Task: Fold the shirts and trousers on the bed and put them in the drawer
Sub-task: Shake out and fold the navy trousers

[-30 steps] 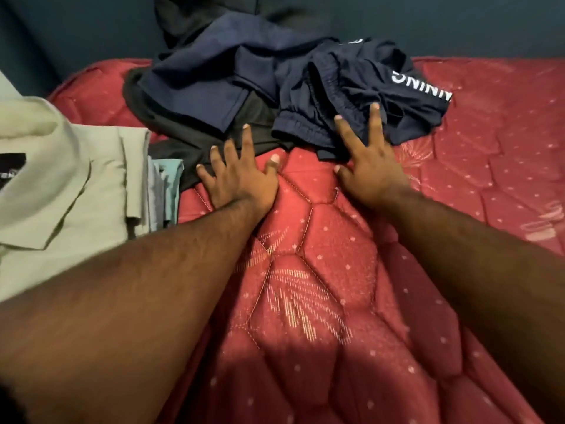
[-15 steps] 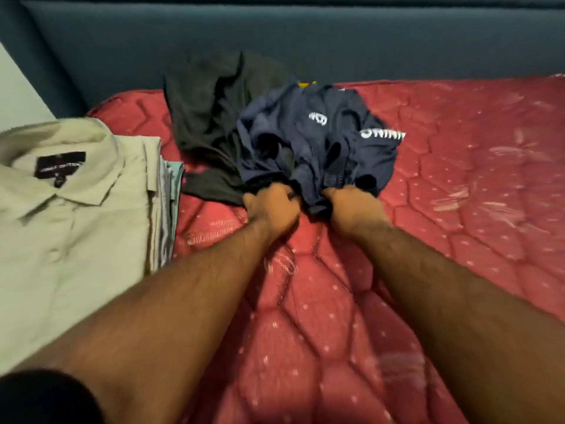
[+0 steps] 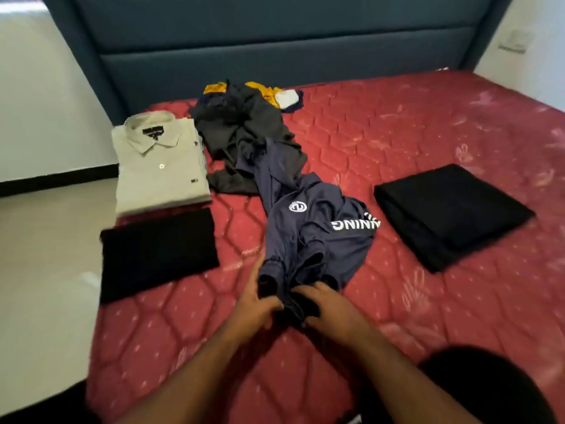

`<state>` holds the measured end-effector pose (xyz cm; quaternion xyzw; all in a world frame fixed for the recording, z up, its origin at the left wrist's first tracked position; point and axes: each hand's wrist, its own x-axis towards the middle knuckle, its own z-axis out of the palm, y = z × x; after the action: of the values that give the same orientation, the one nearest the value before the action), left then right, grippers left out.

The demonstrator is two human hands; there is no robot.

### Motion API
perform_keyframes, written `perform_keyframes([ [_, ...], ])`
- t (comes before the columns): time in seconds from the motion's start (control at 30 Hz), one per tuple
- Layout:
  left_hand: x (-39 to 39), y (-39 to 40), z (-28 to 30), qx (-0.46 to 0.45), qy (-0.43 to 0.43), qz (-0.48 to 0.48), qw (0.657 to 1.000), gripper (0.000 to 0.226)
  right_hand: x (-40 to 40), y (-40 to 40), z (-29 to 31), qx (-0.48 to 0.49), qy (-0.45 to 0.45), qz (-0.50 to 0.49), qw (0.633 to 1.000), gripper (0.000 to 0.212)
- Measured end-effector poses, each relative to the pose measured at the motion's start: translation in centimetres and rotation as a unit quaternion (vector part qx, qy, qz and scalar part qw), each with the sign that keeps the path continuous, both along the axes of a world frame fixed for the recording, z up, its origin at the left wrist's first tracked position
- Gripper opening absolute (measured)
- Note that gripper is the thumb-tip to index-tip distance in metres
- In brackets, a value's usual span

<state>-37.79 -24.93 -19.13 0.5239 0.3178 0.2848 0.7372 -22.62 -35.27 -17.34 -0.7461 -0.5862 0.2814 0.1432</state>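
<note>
Both hands closed on one end of the navy blue shorts (image 3: 308, 228): left hand (image 3: 255, 304) and right hand (image 3: 328, 307) side by side, fingers curled into the bunched cloth. Shorts stretched out across the middle of the red bed (image 3: 428, 142), far end lying on a messy pile of dark clothes (image 3: 241, 130). Folded pale shirt (image 3: 159, 166) at the left edge, folded black cloth (image 3: 156, 254) just below it. Another folded black cloth (image 3: 449, 212) on the right, well apart.

- Navy garment (image 3: 308, 228), crumpled, white lettering, stretches from my hands toward the dark heap (image 3: 244, 139).
- Beige shirt (image 3: 160, 166) folded left of it; black folds (image 3: 157, 255) (image 3: 452, 215) flank it, probably trousers.
</note>
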Motion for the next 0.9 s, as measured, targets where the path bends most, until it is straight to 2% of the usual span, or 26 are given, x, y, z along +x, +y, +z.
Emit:
perform_keyframes([
  [0.1, -3.0, -3.1, 1.0, -0.077, -0.010, 0.096, 0.992, 0.064, -3.5, -2.7, 1.4, 0.038, -0.015, 0.015, 0.999, 0.058],
  [0.17, -4.7, -3.2, 1.3, -0.067, 0.018, 0.181, 0.981, 0.058, -4.6, -3.9, 2.1, 0.066, 0.002, 0.000, 0.998, 0.050],
  [0.23, -7.0, -3.6, 1.9, -0.043, 0.042, 0.241, 0.969, 0.057, -4.6, -5.3, 3.5, 0.126, 0.004, -0.083, 0.989, 0.031],
  [0.3, -9.2, -4.2, 2.7, -0.006, 0.076, 0.286, 0.955, 0.056, -3.8, -6.7, 5.0, 0.201, 0.026, -0.241, 0.949, 0.010],
  [0.33, -10.1, -4.5, 2.8, 0.017, 0.104, 0.300, 0.948, 0.058, -3.3, -7.2, 5.5, 0.225, 0.037, -0.303, 0.925, 0.012],
  [0.4, -11.6, -5.0, 2.4, 0.075, 0.154, 0.296, 0.940, 0.067, -3.0, -7.7, 5.7, 0.223, 0.041, -0.334, 0.915, 0.017],
  [0.47, -12.3, -5.6, 1.8, 0.103, 0.147, 0.289, 0.940, 0.080, -4.1, -7.5, 5.3, 0.205, 0.058, -0.290, 0.933, 0.027],
  [0.5, -12.2, -6.0, 1.8, 0.099, 0.135, 0.290, 0.942, 0.084, -4.7, -7.2, 4.8, 0.204, 0.067, -0.254, 0.943, 0.042],
  [0.57, -11.7, -6.9, 2.7, 0.065, 0.092, 0.300, 0.947, 0.085, -6.0, -6.8, 4.1, 0.186, 0.046, -0.159, 0.968, 0.076],
  [0.63, -11.1, -7.1, 2.7, -0.004, 0.044, 0.314, 0.949, 0.082, -6.7, -6.2, 3.5, 0.148, 0.006, -0.084, 0.985, 0.090],
  [0.7, -10.8, -7.0, 2.4, -0.094, -0.010, 0.312, 0.945, 0.068, -6.7, -5.3, 3.4, 0.133, -0.031, -0.043, 0.990, 0.098],
  [0.77, -10.6, -6.8, 2.1, -0.154, -0.030, 0.281, 0.947, 0.042, -6.4, -4.2, 3.5, 0.135, -0.077, 0.005, 0.988, 0.103],
  [0.83, -10.3, -6.5, 1.7, -0.166, -0.009, 0.244, 0.955, 0.026, -5.6, -3.1, 3.6, 0.128, -0.105, 0.044, 0.985, 0.102],
  [0.9, -9.9, -6.3, 1.7, -0.141, 0.020, 0.220, 0.965, 0.029, -4.6, -2.6, 4.2, 0.128, -0.115, 0.033, 0.984, 0.088],
])
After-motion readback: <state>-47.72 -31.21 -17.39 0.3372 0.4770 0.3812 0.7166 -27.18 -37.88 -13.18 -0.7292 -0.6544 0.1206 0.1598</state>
